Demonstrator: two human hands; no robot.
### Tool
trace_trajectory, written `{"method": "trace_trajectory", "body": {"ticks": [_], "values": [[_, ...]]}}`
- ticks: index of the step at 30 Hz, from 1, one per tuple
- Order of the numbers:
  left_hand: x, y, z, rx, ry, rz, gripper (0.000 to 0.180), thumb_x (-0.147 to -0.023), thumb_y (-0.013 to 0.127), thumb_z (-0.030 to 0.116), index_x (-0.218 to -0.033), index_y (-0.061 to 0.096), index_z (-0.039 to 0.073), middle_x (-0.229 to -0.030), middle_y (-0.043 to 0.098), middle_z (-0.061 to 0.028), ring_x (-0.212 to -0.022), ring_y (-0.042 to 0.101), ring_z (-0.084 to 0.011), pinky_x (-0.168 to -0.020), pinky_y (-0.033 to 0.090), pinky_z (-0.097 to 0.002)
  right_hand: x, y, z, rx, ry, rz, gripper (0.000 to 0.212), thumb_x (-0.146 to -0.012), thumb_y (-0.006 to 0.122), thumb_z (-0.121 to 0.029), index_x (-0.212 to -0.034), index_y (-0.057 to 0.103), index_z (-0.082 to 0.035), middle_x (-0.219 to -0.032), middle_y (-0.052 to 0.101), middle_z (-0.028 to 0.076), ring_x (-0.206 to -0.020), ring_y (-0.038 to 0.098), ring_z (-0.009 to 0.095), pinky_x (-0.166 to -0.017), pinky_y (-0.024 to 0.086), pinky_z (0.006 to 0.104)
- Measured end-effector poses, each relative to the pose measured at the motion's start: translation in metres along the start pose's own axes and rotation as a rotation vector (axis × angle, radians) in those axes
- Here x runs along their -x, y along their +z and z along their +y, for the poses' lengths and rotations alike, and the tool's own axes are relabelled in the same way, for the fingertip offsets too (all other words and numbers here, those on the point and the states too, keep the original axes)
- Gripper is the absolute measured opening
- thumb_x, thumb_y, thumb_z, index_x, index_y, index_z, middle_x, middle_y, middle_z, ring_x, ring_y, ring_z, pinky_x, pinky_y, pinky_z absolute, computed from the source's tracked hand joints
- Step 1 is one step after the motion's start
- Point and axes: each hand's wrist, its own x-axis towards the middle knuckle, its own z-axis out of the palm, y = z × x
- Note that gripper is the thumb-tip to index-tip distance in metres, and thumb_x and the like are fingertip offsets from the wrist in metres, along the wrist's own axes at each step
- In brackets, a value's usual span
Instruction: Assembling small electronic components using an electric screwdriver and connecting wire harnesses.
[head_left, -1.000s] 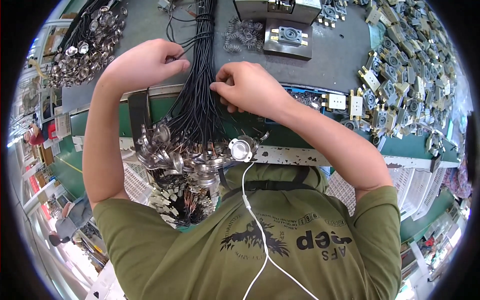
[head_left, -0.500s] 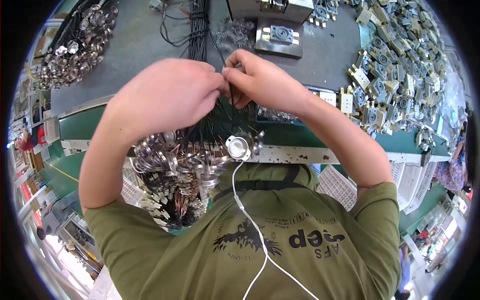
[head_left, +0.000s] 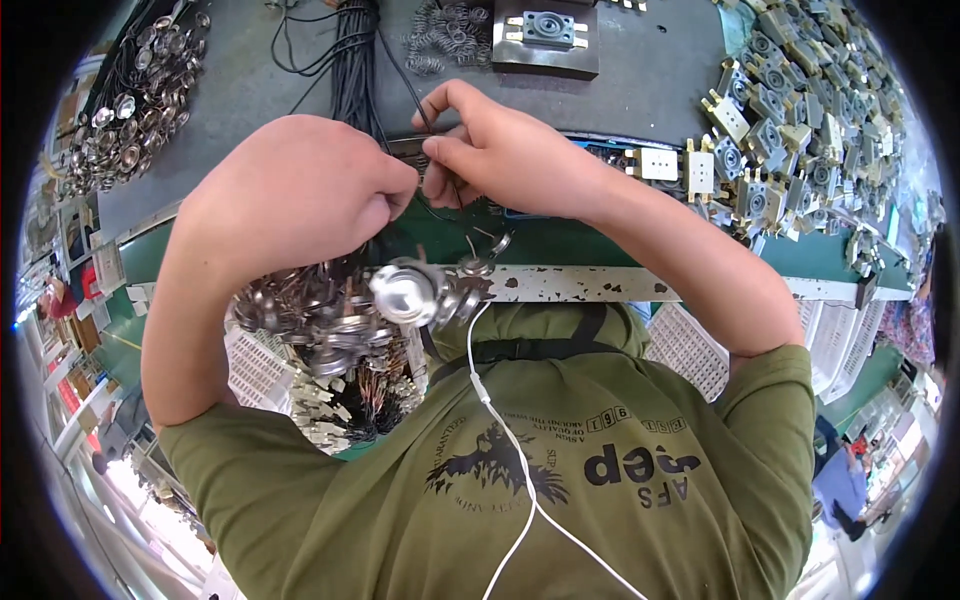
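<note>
My right hand [head_left: 500, 155] pinches a thin black wire [head_left: 409, 88] between thumb and forefinger, its other fingers curled. Close beside it, my left hand [head_left: 300, 190] is closed, back upward; what its fingers hold is hidden. Both hands are over the bench's near edge. Behind them a bundle of black wires [head_left: 352, 65] runs away across the bench, tied partway along. Below the left hand hang many shiny metal cups [head_left: 345, 335] on wires. One larger silver cup [head_left: 404, 295] with a rim is blurred by motion.
A dark metal block [head_left: 546, 62] carries a grey switch-like part [head_left: 548, 28]. Loose springs [head_left: 443, 35] lie beside it. Grey parts with brass tabs [head_left: 775, 150] are heaped at right; more metal cups [head_left: 130, 120] lie at far left. White perforated baskets [head_left: 688, 345] stand below the bench edge.
My hands, together before, are now slightly apart, the left shifted leftward. The silver cup below has swung left and looks larger. The bench has shifted up and left in the view.
</note>
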Motion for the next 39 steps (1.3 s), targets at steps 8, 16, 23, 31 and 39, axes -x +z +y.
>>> {"method": "trace_trajectory", "body": {"ticks": [8,16,23,31,39], "values": [[-0.018,0.016,0.003,0.125,-0.059,-0.107,0.029,-0.086,0.058,0.023,-0.102,0.078,0.009,-0.101,0.076,-0.0162,-0.096,0.073,-0.0369,-0.083,0.059,-0.0487,0.056,-0.005,-0.029,-0.595,0.216,-0.117,0.052,-0.109,0.051,-0.018,-0.158,0.033,-0.008,-0.078,0.061,0.008,-0.056,0.061,0.017,-0.051,0.053,0.0277],[-0.040,0.004,-0.003,0.284,0.169,0.671,0.025,-0.095,0.064,0.027,-0.102,0.064,0.003,-0.088,0.071,-0.0164,-0.085,0.069,-0.0400,-0.076,0.056,-0.0495,0.071,-0.058,-0.018,0.739,-0.196,0.060,0.047,-0.102,0.055,-0.007,-0.149,0.051,-0.006,-0.075,0.069,0.009,-0.057,0.061,0.016,-0.058,0.049,0.0303],[-0.063,-0.017,-0.017,0.220,0.270,0.857,0.020,-0.094,0.063,0.027,-0.106,0.073,0.013,-0.093,0.072,-0.0110,-0.091,0.072,-0.0326,-0.077,0.058,-0.0440,0.090,-0.096,0.005,0.697,-0.379,0.192,0.040,-0.099,0.059,-0.002,-0.139,0.058,-0.002,-0.080,0.065,0.005,-0.062,0.055,0.010,-0.060,0.048,0.0288],[-0.088,-0.023,-0.023,0.315,0.251,0.911,0.020,-0.091,0.074,0.019,-0.105,0.066,0.007,-0.091,0.069,-0.0089,-0.086,0.070,-0.0274,-0.077,0.054,-0.0385,0.083,-0.084,-0.003,0.464,-0.117,0.141,0.042,-0.101,0.062,-0.005,-0.143,0.060,-0.008,-0.080,0.067,0.004,-0.062,0.058,0.009,-0.057,0.049,0.0274],[-0.118,-0.014,-0.014,0.127,0.290,0.881,0.012,-0.091,0.069,0.019,-0.093,0.064,0.008,-0.086,0.068,-0.0066,-0.085,0.068,-0.0287,-0.073,0.054,-0.0407,0.083,-0.069,0.010,0.434,-0.138,0.220,0.035,-0.101,0.063,-0.007,-0.135,0.066,-0.006,-0.079,0.072,0.007,-0.061,0.060,0.009,-0.059,0.052,0.0297]]}}
